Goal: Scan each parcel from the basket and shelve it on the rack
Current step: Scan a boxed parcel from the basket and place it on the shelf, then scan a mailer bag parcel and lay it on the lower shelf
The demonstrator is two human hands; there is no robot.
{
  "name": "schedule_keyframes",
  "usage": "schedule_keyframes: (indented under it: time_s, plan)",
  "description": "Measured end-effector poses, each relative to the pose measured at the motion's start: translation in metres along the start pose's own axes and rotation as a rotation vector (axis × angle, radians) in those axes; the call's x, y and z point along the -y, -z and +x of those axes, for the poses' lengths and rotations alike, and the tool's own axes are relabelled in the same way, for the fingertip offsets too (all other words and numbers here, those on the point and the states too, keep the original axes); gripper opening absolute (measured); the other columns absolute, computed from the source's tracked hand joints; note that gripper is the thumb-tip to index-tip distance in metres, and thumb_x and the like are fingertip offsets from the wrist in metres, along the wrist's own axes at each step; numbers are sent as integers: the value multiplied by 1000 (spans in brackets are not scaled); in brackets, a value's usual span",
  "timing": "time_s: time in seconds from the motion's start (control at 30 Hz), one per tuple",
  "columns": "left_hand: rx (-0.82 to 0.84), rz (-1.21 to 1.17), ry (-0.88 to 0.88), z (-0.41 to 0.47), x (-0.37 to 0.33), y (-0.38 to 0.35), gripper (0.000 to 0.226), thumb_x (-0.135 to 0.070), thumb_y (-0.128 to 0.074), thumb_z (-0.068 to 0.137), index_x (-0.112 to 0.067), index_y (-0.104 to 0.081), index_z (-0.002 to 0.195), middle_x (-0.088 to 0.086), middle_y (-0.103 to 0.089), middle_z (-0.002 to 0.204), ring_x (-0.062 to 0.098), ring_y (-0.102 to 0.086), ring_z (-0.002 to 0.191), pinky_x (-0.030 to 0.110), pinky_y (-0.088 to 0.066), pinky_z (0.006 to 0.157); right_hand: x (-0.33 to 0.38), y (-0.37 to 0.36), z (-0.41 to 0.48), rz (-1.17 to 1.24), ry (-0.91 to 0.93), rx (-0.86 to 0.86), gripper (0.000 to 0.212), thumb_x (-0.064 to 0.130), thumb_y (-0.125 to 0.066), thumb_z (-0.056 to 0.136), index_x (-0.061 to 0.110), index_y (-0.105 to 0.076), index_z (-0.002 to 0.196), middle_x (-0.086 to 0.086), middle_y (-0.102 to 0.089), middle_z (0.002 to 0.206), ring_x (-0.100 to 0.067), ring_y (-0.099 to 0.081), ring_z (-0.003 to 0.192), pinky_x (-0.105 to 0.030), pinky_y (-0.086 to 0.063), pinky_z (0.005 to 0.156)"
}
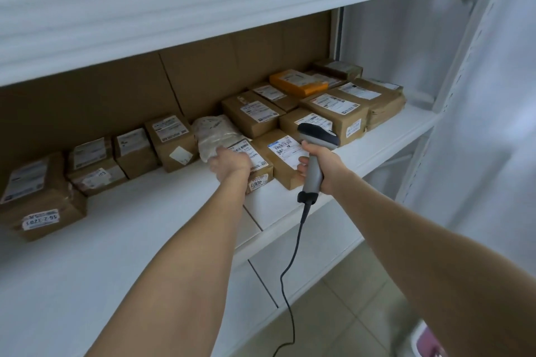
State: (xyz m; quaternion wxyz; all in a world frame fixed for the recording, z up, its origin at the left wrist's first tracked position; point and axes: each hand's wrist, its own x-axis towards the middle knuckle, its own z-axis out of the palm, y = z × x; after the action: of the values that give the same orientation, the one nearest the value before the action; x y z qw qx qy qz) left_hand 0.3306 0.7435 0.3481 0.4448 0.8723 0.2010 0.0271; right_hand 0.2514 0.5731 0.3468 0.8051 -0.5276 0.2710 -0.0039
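Observation:
My left hand point(230, 164) rests on a small brown parcel point(259, 166) with a white label and a "4001" sticker, standing on the white rack shelf point(162, 211). The fingers reach over its left top edge, beside a grey bagged parcel point(213, 132). My right hand point(322, 164) grips a grey handheld scanner point(317, 148), its black head above a neighbouring brown parcel point(285, 155). The scanner's cable point(290, 284) hangs down. The basket is not in view.
Several brown labelled parcels line the shelf from the far left point(37, 197) to the right back, with an orange one point(297, 84) among them. A higher shelf point(203, 6) overhangs close above. A white upright post point(464, 95) bounds the right side. Tiled floor lies below.

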Motion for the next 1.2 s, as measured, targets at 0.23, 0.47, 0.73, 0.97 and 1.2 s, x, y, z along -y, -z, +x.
schedule_keyframes:
  time_s: [0.23, 0.47, 0.73, 0.97, 1.2]
  plan:
    - [159, 110, -324, -78, -55, -49, 49, -25, -59, 92, -22, -45, 138, 12, -31, 143, 29, -42, 127, 37, -41, 103, 17, 71, -46, 149, 29, -24, 28, 27, -70, 88, 14, -63, 112, -12, -70, 105, -23, -67, 91, -37, -57, 76]
    - [416, 276, -452, -205, -87, -128, 52, -29, -56, 90, -18, -45, 139, 17, -31, 146, 35, -39, 130, 39, -41, 101, 23, 208, -109, 270, 76, -199, 29, 29, -67, 90, 15, -58, 114, -8, -69, 94, -19, -64, 71, -30, -50, 61]
    - [633, 355, -572, -366, -96, -229, 48, -32, -59, 87, -17, -52, 132, 15, -40, 142, 30, -40, 129, 35, -39, 101, -2, 376, -186, 401, 92, -334, 29, 36, -64, 93, 18, -54, 114, -6, -65, 97, -18, -60, 85, -42, -50, 79]
    - [815, 400, -591, -467, -70, -318, 52, -26, -62, 85, -16, -49, 134, 14, -38, 142, 31, -49, 122, 35, -41, 104, -47, 494, -215, 600, 62, -495, 19, 33, -67, 91, 19, -59, 101, -5, -66, 86, -18, -63, 79, -39, -52, 74]
    - [969, 534, -578, -510, -35, -419, 51, -25, -59, 88, -15, -46, 137, 15, -32, 142, 34, -50, 119, 37, -42, 102, -90, 581, -192, 806, 22, -672, 17, 28, -72, 87, 14, -65, 93, -6, -69, 68, -18, -67, 55, -32, -57, 56]
